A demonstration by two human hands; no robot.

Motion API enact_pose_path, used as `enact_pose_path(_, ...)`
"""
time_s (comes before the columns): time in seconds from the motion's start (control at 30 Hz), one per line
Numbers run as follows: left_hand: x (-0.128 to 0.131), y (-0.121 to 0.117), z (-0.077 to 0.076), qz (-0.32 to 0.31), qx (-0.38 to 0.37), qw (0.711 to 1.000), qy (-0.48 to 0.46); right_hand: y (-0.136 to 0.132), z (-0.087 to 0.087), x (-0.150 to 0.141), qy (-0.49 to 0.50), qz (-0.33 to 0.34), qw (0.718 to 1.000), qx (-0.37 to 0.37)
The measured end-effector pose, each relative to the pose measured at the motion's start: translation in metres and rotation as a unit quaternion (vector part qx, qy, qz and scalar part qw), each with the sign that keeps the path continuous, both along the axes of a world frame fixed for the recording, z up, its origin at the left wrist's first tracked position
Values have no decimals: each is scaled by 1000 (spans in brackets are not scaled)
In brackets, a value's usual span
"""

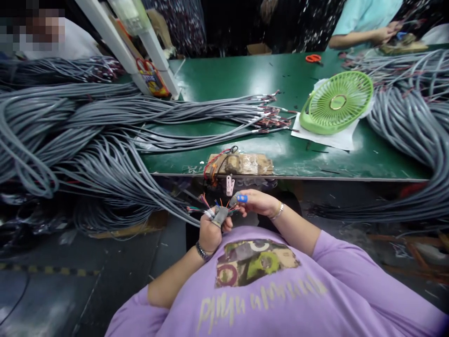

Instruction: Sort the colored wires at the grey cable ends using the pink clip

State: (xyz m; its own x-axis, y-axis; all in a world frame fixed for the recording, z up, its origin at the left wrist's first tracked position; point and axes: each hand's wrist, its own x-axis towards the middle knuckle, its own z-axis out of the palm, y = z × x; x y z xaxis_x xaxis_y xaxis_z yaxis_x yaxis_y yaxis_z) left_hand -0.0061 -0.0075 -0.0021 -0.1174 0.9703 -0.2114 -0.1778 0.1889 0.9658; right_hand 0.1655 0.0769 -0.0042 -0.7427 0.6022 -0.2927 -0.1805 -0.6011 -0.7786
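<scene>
In front of my body, my left hand is closed around the end of a grey cable. Thin coloured wires fan out from the cable ends above its fingers. Its thumb wears a grey covering. Close by on the right, my right hand pinches at the coloured wires, with a blue band on one finger and a grey covering on a fingertip. The exact wire between its fingers is too small to make out. A pink clip hangs at the table edge just above the hands.
The green table carries large bundles of grey cables, more cables at right, a green fan on white paper, and orange-handled scissors. A taped wooden block sits at the near edge. Two people work across the table.
</scene>
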Motion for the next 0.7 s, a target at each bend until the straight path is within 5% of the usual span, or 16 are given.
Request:
enact_pose_path(0.2, 0, 3, -1, -49, -2, 998, 28, 4, 8, -12, -84, -7, 993, 82)
enact_pose_path(0.37, 0, 7, 11, -182, -52, 979, 77, 3, 17, -13, -117, 18, 973, 196)
enact_pose_path(0.57, -4, 12, 18, -270, -67, 951, 136, -8, 25, -9, -177, -25, 898, 401)
enact_pose_path(0.7, -1, 14, 20, -237, -53, 956, 163, -10, 22, -4, -155, -42, 919, 360)
